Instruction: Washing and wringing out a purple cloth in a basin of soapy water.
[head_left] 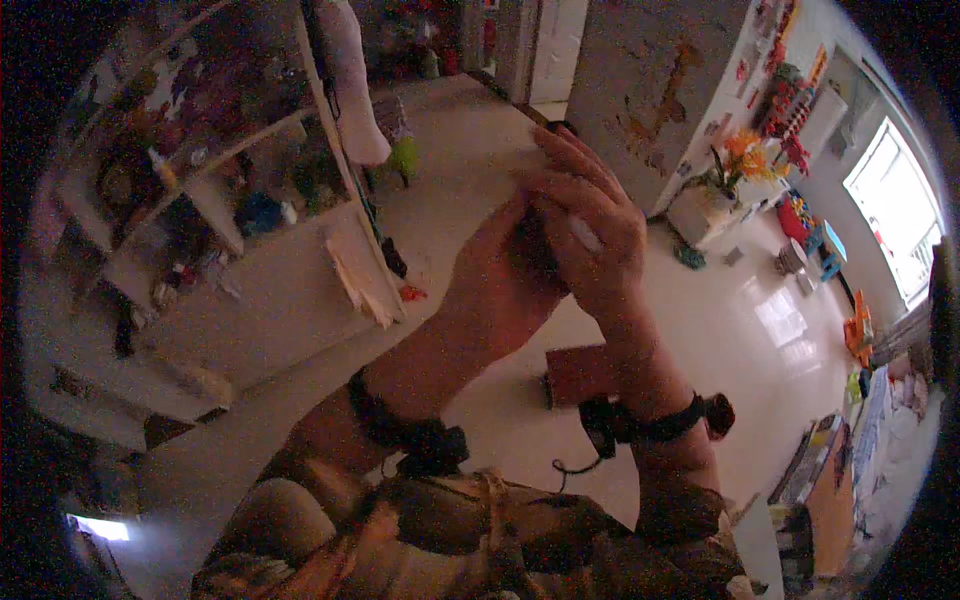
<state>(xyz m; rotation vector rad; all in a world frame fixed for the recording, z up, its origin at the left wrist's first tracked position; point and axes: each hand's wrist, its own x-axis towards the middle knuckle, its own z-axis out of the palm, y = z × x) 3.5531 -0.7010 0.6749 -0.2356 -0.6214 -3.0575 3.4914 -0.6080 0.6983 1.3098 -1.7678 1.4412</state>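
Note:
Both my hands are raised together in front of me, over the floor. My left hand (505,260) is pressed against the other; its fingers are hidden and the space by its palm is dark. My right hand (605,215) lies over it, fingers pressed together and pointing up to the left. A small whitish thing (584,234) shows by the right palm, too blurred to name. Black straps with small devices sit on the left wrist (395,420) and the right wrist (660,425).
Below my hands a brown box (582,375) stands on the pale glossy floor (740,370). A cluttered shelf unit (215,215) fills the left side. Orange flowers (745,155) top a white cabinet (700,215) at the far right, with a blue stool (828,248) beyond. Piled cloth (905,400) lies at right.

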